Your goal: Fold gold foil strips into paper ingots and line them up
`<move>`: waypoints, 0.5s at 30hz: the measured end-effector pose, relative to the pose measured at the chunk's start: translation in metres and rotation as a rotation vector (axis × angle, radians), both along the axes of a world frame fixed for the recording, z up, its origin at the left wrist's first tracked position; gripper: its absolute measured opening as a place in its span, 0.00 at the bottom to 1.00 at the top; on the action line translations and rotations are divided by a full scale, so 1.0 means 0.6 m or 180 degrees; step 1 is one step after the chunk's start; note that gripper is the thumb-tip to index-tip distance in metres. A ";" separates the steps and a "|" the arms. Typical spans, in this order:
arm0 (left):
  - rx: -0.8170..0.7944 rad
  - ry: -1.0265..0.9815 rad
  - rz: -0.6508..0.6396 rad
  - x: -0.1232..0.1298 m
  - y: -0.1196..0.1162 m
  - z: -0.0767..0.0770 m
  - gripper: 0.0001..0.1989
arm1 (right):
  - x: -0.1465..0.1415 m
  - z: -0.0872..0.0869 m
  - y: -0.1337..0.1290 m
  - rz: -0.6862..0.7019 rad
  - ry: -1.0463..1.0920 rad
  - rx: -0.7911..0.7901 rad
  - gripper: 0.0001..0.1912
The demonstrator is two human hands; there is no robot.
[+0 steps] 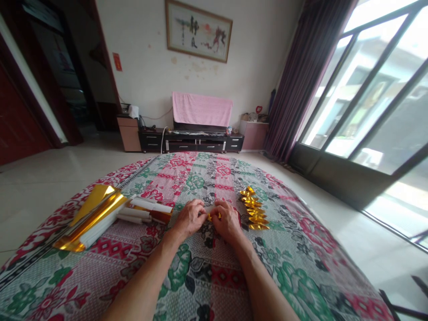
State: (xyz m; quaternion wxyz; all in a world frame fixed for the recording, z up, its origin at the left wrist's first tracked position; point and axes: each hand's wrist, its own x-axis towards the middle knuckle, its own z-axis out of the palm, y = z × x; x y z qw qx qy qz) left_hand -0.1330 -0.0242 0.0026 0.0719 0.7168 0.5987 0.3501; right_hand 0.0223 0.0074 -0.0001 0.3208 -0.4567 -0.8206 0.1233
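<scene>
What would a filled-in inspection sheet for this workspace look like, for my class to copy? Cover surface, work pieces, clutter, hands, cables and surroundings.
Surface: floral patterned tablecloth.
Work pieces: folded gold shapes in a row on the right; gold sheet, partly rolled, and whitish rolls on the left.
Clutter: small items, including a red heart-shaped item, on the far pinkish cabinet.
Hands: left hand and right hand pinch a small gold piece, mostly covered.
Cables: white cable at the black cabinet.
Surroundings: pink cloth, framed picture, dark curtain beside large windows.
</scene>
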 end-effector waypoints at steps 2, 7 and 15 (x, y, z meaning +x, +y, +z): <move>-0.0028 0.0004 -0.0013 -0.001 0.001 0.000 0.04 | 0.000 -0.001 0.000 0.0009 -0.0021 -0.0017 0.08; -0.0041 0.0074 -0.0026 -0.004 0.006 -0.006 0.06 | 0.000 -0.003 0.002 -0.0020 -0.0008 -0.0055 0.08; 0.0000 0.0202 0.0035 -0.003 0.010 -0.014 0.08 | 0.000 -0.001 -0.002 -0.0001 -0.0022 -0.0007 0.07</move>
